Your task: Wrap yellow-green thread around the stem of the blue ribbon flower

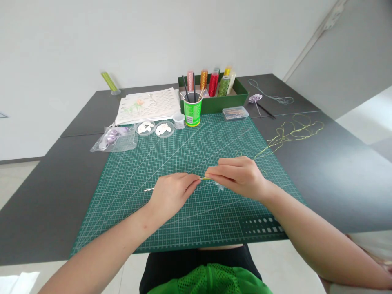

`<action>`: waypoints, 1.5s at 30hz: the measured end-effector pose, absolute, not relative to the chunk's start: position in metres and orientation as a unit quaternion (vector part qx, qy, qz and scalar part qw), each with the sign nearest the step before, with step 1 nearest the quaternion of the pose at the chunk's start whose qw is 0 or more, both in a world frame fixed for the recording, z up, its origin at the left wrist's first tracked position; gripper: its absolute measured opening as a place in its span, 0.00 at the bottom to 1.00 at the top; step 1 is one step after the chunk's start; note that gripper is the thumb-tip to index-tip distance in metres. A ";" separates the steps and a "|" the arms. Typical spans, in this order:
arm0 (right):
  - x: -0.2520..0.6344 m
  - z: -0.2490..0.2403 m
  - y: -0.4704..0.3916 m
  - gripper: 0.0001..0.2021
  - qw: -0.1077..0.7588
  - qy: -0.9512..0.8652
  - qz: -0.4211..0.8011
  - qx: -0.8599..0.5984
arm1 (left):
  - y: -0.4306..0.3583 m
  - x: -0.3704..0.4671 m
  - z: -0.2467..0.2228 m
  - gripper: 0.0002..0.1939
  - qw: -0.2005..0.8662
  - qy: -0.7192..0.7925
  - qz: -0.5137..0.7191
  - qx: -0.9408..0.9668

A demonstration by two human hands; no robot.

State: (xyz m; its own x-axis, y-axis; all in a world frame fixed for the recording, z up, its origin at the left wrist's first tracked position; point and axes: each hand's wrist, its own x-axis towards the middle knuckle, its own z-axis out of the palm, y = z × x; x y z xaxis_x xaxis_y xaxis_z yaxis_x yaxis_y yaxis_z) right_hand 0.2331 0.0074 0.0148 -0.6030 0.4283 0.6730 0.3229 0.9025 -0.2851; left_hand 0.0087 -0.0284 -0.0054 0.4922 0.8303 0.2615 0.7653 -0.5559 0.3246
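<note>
The left hand (pixel 174 190) and right hand (pixel 240 175) were pinched on a thin stem (pixel 203 178) above the cutting mat (pixel 183 230); the yellow-green thread (pixel 283 137) risked knotting, since its loops lay loose on the tabletop (pixel 333 167); a slack pinch risked the stem twisting.

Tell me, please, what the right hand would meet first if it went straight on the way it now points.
Most likely the left hand: the right hand points toward it along the thin stem between them, though exact depth is unclear.
</note>
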 end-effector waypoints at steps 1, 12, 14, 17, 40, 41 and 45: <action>0.233 0.015 0.008 0.09 0.394 -0.891 0.067 -0.214 | -0.029 0.008 -0.006 0.15 0.080 0.459 0.196 0.863; 0.235 0.006 0.020 0.11 0.385 -0.878 0.088 -0.269 | -0.032 0.007 -0.011 0.13 0.043 0.387 0.227 0.893; 0.236 0.004 0.023 0.12 0.382 -0.875 0.105 -0.279 | -0.032 0.007 -0.011 0.13 0.033 0.372 0.235 0.897; 0.237 0.002 0.027 0.12 0.373 -0.872 0.132 -0.289 | -0.033 0.007 -0.008 0.12 0.023 0.359 0.249 0.899; 0.231 -0.001 0.027 0.15 0.244 -0.811 0.404 -0.347 | -0.025 0.004 0.005 0.13 0.390 0.527 0.462 0.597; 0.231 0.000 0.026 0.15 0.245 -0.812 0.405 -0.342 | -0.023 0.004 0.005 0.14 0.400 0.525 0.467 0.588; 0.232 0.000 0.025 0.15 0.246 -0.816 0.404 -0.334 | -0.018 0.003 0.005 0.15 0.434 0.517 0.471 0.568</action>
